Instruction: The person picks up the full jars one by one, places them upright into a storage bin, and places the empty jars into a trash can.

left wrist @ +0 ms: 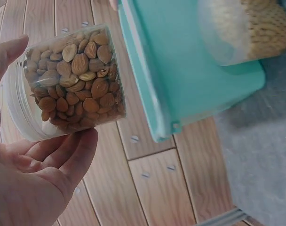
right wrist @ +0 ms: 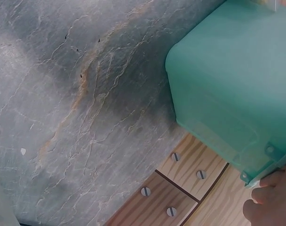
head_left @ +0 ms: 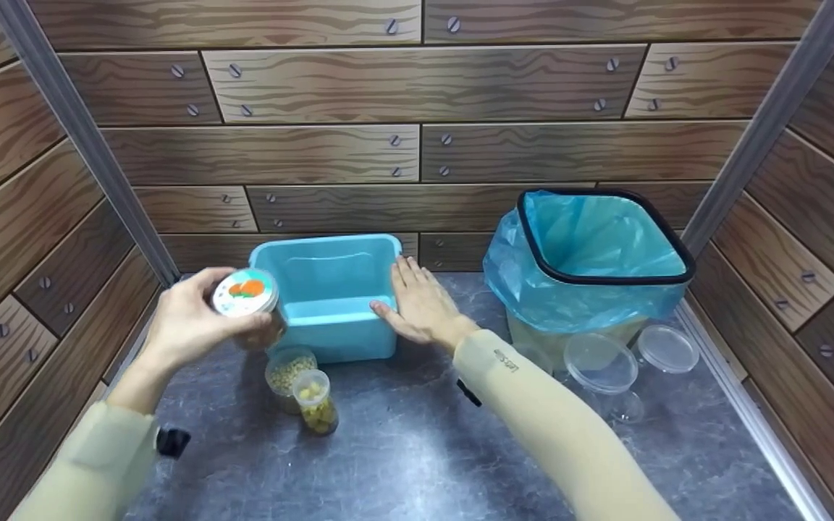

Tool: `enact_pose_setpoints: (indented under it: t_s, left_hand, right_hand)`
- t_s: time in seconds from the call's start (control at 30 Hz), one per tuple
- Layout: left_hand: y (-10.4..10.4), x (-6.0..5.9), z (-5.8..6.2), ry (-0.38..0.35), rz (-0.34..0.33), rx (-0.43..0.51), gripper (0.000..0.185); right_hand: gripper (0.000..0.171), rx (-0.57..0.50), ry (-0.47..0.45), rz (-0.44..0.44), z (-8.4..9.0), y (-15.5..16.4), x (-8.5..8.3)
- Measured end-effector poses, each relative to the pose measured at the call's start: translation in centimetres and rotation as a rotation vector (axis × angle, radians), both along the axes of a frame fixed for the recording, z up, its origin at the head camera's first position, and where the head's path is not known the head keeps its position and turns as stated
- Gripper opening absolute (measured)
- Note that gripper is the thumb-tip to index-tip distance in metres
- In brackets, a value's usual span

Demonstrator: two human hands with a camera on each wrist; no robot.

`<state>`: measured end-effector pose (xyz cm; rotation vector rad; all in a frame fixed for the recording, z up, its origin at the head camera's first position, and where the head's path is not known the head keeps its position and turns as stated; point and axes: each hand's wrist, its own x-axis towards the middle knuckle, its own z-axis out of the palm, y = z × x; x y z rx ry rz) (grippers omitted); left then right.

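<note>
My left hand (head_left: 189,322) grips a clear jar of almonds (left wrist: 72,77) with a white lid bearing an orange picture (head_left: 245,292), held in the air just left of the teal plastic tub (head_left: 330,250). My right hand (head_left: 420,304) lies flat with straight fingers against the tub's right rim; its fingertips (right wrist: 270,197) show at the tub's corner (right wrist: 249,117) in the right wrist view. Below the held jar stand two small clear jars on the grey counter: one of pale beans (head_left: 288,373) and one of yellow-green pieces (head_left: 316,401).
A black-rimmed bin lined with a blue bag (head_left: 594,253) stands at the right. In front of it lie an open clear container (head_left: 601,365) and a clear lid (head_left: 668,349). Wood-pattern walls (head_left: 417,145) close in the grey counter (head_left: 417,463) on three sides.
</note>
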<state>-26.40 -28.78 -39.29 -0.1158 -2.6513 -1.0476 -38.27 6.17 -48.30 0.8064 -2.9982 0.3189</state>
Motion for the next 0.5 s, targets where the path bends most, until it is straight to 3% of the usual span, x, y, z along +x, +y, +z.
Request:
enact_pose_setpoints:
  t_s: [0.23,0.5]
  left_hand:
    - [1.1,-3.2,0.7,-0.01,0.006,0.007,0.086]
    - [2.2,-6.5,-0.7,-0.043,0.062,0.033,0.088]
  right_hand:
    - [0.099,-0.005,-0.002,0.001,0.1,0.0,0.0]
    - [0.098,-0.022,0.006,0.007,0.0,-0.1,0.1]
